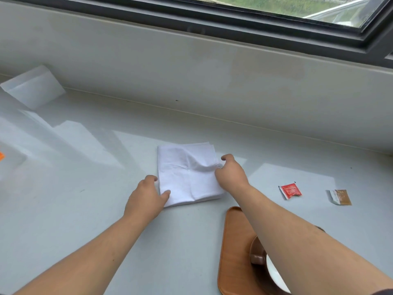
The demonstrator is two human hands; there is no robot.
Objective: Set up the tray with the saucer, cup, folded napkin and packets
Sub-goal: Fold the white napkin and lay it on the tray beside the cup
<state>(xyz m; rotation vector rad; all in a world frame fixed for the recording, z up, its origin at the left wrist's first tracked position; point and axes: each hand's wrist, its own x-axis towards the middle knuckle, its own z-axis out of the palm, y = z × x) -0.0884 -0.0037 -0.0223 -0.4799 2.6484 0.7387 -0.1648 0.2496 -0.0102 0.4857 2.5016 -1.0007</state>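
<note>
left grip (146, 194) and right grip (230, 173) pinch the white napkin (187, 173) on the glossy grey worktop (85, 209), window (297, 5) beyond them.

napkin (187, 175) white, folded, flat | red packet (290, 190), brown packet (340, 196) right | wooden tray (231, 241) nearest

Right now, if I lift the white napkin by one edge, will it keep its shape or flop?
Probably floppy: the napkin puckers where the right hand pinches it. Likely very light, being thin stacked layers, so lifting one edge may fan them apart. It may slide easily on the glossy counter.
</note>
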